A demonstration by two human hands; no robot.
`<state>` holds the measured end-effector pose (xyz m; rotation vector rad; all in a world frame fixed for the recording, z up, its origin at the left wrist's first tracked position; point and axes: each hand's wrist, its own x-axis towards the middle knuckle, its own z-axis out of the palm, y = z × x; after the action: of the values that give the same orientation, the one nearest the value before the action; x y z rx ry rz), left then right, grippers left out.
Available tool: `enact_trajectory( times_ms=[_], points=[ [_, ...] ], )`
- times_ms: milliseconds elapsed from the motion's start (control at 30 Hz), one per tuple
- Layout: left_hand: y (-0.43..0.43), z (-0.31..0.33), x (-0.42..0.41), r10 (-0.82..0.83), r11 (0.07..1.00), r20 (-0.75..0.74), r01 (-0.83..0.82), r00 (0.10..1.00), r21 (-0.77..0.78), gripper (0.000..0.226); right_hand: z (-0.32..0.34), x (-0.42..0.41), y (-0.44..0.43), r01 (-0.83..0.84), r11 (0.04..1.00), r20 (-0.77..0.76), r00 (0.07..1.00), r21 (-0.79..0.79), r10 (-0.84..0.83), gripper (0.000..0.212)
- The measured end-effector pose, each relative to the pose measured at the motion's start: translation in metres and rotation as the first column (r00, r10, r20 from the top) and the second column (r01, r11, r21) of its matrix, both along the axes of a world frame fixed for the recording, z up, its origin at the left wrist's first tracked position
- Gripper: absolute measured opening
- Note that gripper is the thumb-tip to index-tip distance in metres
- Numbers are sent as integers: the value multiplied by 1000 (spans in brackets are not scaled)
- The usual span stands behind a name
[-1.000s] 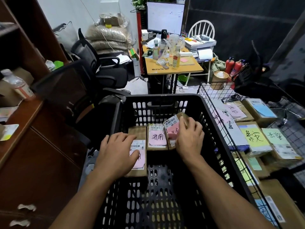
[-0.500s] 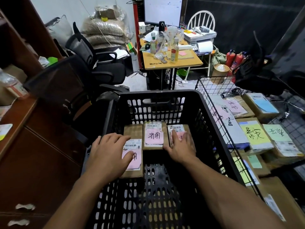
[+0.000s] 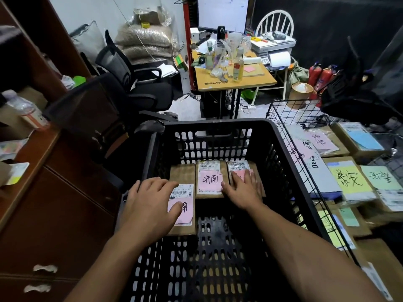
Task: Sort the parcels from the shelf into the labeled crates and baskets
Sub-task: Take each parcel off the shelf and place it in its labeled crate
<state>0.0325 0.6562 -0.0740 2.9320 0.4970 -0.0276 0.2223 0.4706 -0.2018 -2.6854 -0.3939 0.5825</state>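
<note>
While my left hand (image 3: 150,205) and right hand (image 3: 244,190) rest flat, fingers (image 3: 247,177) straight, on two of three parcels (image 3: 210,180) in the crate (image 3: 218,124), I judge placing nearly done; next, lift clear and fetch another.

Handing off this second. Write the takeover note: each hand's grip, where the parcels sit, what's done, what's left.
Left hand: rests on the near-left parcel.
Right hand: fingers straight, flat on the far-right parcel. No grip on either.
Both, plus the middle parcel, lie pink-noted in the black crate.
Done: three parcels crated; the wire basket beside it holds others.
Left: withdraw hands, check the shelf for more.
</note>
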Motion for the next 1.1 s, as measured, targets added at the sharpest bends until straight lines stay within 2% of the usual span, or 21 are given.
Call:
enact_trajectory(
  times_ms=[100,233,333,400,467,567,700,833,1033,1100],
  points=[
    [-3,4,1,13,1000,4,-13,1000,3,50,11,-13,-4,5,999,117,993,39,-10,72],
    [-6,10,2,15,1000,34,-15,999,-4,53,39,-42,-12,-141,989,243,959,-40,146,66],
    [-9,14,5,-45,999,106,45,993,-4,54,65,-60,-25,-159,984,347,921,-77,176,60],
    [-15,18,9,-118,989,163,131,980,-71,54,85,-70,-36,-139,985,419,892,-98,168,55],
    [-24,22,11,-199,964,195,227,961,-139,52,105,-81,-50,-113,990,470,872,-82,138,53],
    [-43,30,13,-280,935,235,320,931,-154,50,133,-97,-74,-71,995,568,818,-66,96,51],
    [-73,42,19,-371,911,272,405,888,-79,53,159,-118,-107,12,1000,686,727,-16,2,55],
    [-108,54,28,-469,868,287,496,835,-27,55,170,-136,-154,139,990,689,720,-32,-79,63],
    [-195,67,34,-622,762,304,647,722,23,56,176,-176,-245,339,938,670,713,-71,-207,55],
    [-233,69,33,-675,712,308,701,670,35,55,177,-196,-278,414,908,684,683,-71,-258,59]
  ],
)
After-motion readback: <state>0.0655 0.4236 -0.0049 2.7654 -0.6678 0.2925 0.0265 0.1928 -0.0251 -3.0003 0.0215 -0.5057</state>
